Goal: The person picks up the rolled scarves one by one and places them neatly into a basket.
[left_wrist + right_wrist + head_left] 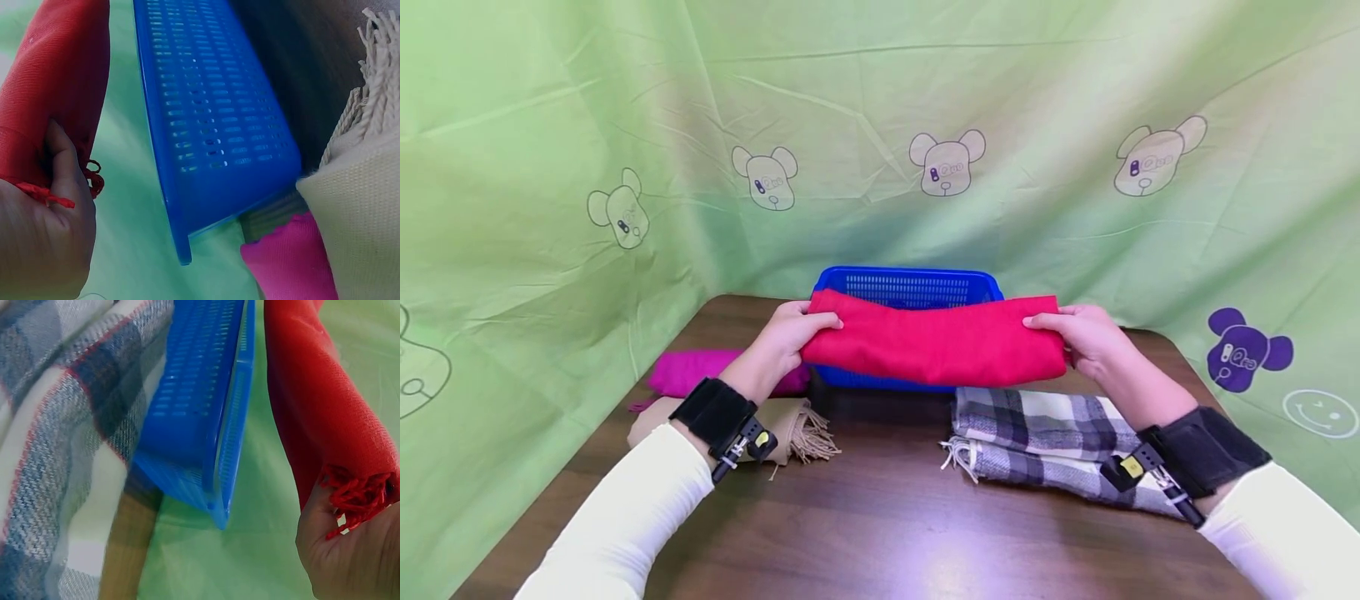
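Observation:
A folded red scarf (pixel 932 342) is stretched level between both hands, in front of and above the blue basket (pixel 906 287). My left hand (pixel 790 335) grips its left end, thumb on top and fingers underneath. The right end is held the same way by my right hand (pixel 1086 337). Red fringe (pixel 359 494) shows beside the right hand in the right wrist view, and a few red tassels (pixel 47 195) hang by the left hand. The scarf hides much of the basket's front in the head view.
Left of the basket lie a folded magenta scarf (pixel 692 371) and a beige fringed scarf (pixel 786 421) in front of it. A grey-and-white plaid scarf (pixel 1045 425) lies folded at the right. All rest on a brown wooden table (pixel 865 517); a green curtain (pixel 865 83) hangs behind.

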`<state>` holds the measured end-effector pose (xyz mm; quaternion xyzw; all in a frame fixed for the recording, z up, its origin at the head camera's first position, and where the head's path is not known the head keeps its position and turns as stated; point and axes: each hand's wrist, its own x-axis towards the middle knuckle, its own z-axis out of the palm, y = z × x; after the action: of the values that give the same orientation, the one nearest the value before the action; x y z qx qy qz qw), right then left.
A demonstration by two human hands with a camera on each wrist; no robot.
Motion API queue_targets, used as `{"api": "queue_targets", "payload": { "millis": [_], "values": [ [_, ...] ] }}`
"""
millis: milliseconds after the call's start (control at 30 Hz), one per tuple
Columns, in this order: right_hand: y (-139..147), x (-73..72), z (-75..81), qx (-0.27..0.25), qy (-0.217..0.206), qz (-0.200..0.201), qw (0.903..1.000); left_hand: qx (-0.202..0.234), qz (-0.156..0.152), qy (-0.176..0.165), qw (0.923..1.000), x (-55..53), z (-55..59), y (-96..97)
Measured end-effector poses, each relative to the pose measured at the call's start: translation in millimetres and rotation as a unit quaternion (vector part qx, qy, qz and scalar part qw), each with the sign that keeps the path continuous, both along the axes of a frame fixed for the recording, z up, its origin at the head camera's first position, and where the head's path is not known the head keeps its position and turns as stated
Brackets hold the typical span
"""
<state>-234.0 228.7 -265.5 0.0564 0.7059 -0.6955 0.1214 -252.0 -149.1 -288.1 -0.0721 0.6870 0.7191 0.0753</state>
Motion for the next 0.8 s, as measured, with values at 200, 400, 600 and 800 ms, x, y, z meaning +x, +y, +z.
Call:
{"api": "queue_targets", "payload": {
  "millis": [200, 400, 600, 800],
  "values": [
    [-4.3, -6.9, -0.3, 0.004, 0.005, -0.012, 0.9999, -0.010, 0.007, -0.012, 0.9998, -12.3, -3.6, -0.8],
    [-11.3, -18.8, 0.2, 0.027, 0.021, -0.032, 0.9989, -0.022, 0.010, -0.020, 0.9995, -24.0, -3.4, -2.0],
    [-20.6, -35.1, 4.2, 0.058, 0.023, -0.064, 0.9960, -0.041, 0.023, -0.029, 0.9985, -38.3, -1.5, -2.8],
    [-32.1, -53.3, 7.6, 0.059, 0.024, -0.104, 0.9925, -0.052, 0.055, -0.019, 0.9969, -51.0, 1.2, -2.6]
  ]
}}
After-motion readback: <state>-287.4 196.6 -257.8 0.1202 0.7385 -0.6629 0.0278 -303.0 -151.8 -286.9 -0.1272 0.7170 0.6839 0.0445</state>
